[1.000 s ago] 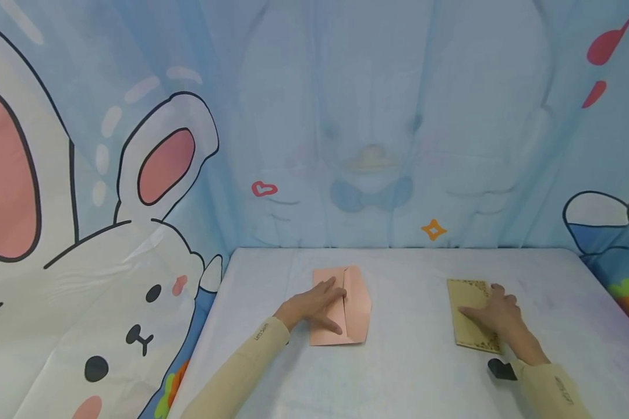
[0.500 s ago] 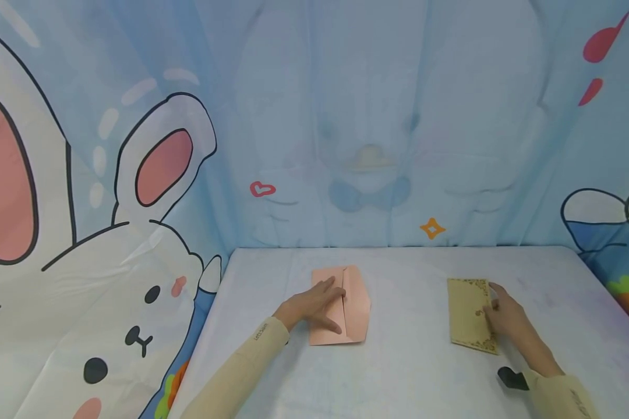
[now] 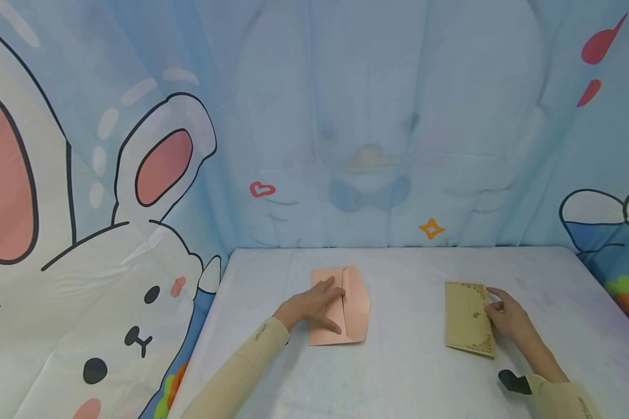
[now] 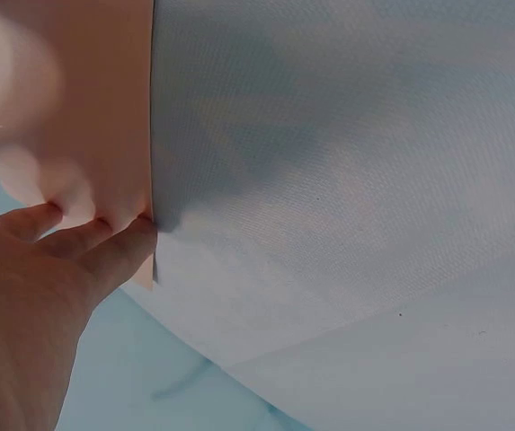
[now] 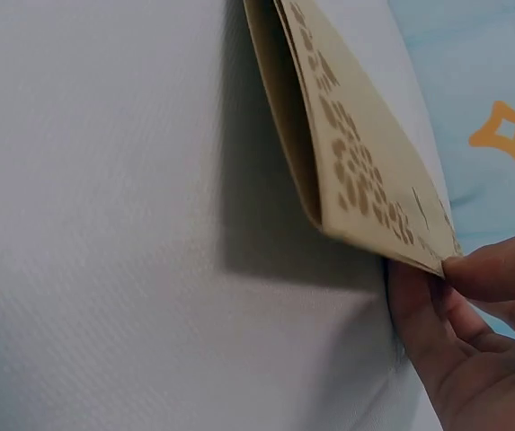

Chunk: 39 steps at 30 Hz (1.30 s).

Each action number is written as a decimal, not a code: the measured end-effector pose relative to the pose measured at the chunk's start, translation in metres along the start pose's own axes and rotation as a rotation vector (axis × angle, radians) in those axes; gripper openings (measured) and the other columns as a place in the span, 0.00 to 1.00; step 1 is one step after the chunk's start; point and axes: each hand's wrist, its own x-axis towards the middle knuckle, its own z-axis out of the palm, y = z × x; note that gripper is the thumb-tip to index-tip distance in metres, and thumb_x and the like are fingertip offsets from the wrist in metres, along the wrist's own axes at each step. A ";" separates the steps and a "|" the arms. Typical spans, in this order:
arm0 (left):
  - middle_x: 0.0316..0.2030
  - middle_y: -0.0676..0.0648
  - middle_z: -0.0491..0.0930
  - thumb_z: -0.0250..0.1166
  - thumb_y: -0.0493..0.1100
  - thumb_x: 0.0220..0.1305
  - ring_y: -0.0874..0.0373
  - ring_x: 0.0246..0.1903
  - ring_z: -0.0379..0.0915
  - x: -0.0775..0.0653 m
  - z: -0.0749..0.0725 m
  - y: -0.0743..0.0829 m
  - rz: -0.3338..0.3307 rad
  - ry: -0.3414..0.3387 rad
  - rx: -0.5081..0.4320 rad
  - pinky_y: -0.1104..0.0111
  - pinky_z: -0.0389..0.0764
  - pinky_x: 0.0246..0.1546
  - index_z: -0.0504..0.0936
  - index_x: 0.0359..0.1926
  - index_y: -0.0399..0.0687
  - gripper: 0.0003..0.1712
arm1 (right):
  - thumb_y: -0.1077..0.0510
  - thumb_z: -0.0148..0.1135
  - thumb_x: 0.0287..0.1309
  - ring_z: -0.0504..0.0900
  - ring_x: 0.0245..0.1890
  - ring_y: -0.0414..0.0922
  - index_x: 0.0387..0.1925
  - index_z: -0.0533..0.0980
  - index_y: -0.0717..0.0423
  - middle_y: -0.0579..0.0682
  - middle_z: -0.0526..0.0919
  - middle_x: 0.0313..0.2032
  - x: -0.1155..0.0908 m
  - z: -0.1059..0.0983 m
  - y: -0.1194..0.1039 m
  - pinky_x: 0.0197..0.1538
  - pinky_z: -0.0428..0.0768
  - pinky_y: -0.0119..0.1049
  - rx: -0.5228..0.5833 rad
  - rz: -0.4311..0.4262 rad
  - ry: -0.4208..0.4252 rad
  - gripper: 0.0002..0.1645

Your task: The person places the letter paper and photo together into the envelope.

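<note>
Right grip (image 3: 511, 317) on card (image 3: 467, 319), thumb (image 5: 495, 269) above, fingers (image 5: 421, 314) apparently beneath.

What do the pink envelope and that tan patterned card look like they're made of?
The pink envelope looks like matte paper: thin edge, crisp flap crease, no sharp glare. The tan card is probably smooth, stiff cardstock: its pinched layers look straight and unwrinkled.

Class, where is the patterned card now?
In the head view, the beige patterned card is right of centre, to the right of the pink envelope, its right edge pinched by the right hand.
</note>
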 end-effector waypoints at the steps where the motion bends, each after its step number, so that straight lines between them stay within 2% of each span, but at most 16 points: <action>1: 0.81 0.47 0.40 0.70 0.76 0.48 0.45 0.79 0.45 0.000 0.000 0.000 0.000 -0.002 0.001 0.43 0.72 0.63 0.60 0.71 0.73 0.52 | 0.61 0.48 0.71 0.78 0.36 0.52 0.69 0.55 0.77 0.74 0.76 0.44 0.000 0.000 0.000 0.33 0.74 0.37 0.006 0.003 -0.002 0.33; 6: 0.81 0.47 0.40 0.70 0.76 0.49 0.46 0.79 0.44 -0.001 -0.002 0.001 -0.001 -0.008 0.011 0.43 0.72 0.63 0.59 0.72 0.73 0.52 | 0.61 0.49 0.71 0.79 0.41 0.56 0.70 0.54 0.76 0.75 0.75 0.47 -0.001 0.002 0.002 0.35 0.75 0.37 0.052 0.027 -0.034 0.34; 12: 0.81 0.48 0.40 0.70 0.75 0.50 0.46 0.79 0.44 -0.001 -0.002 0.001 -0.001 -0.008 0.007 0.43 0.72 0.63 0.59 0.71 0.73 0.51 | 0.62 0.51 0.72 0.80 0.39 0.51 0.71 0.52 0.76 0.75 0.75 0.48 -0.002 0.006 0.002 0.32 0.77 0.34 0.100 0.036 -0.044 0.35; 18: 0.81 0.47 0.40 0.70 0.75 0.50 0.47 0.79 0.44 -0.002 -0.002 0.001 0.005 -0.010 0.006 0.43 0.72 0.63 0.59 0.71 0.72 0.51 | 0.62 0.51 0.72 0.81 0.43 0.58 0.72 0.51 0.74 0.76 0.75 0.50 -0.001 0.012 -0.003 0.34 0.77 0.34 0.109 0.057 -0.042 0.36; 25: 0.81 0.46 0.40 0.70 0.74 0.50 0.44 0.79 0.44 -0.003 -0.003 0.001 0.008 -0.009 0.001 0.43 0.72 0.62 0.59 0.71 0.71 0.51 | 0.63 0.51 0.72 0.80 0.45 0.60 0.74 0.50 0.72 0.76 0.73 0.52 0.001 0.019 -0.010 0.35 0.78 0.35 0.124 0.101 -0.053 0.37; 39: 0.81 0.47 0.38 0.69 0.75 0.51 0.44 0.80 0.42 -0.003 -0.002 0.000 0.007 -0.019 0.006 0.42 0.70 0.65 0.57 0.73 0.71 0.53 | 0.63 0.51 0.71 0.80 0.47 0.62 0.74 0.51 0.72 0.75 0.74 0.52 0.000 0.027 -0.027 0.37 0.78 0.36 0.124 0.079 -0.054 0.37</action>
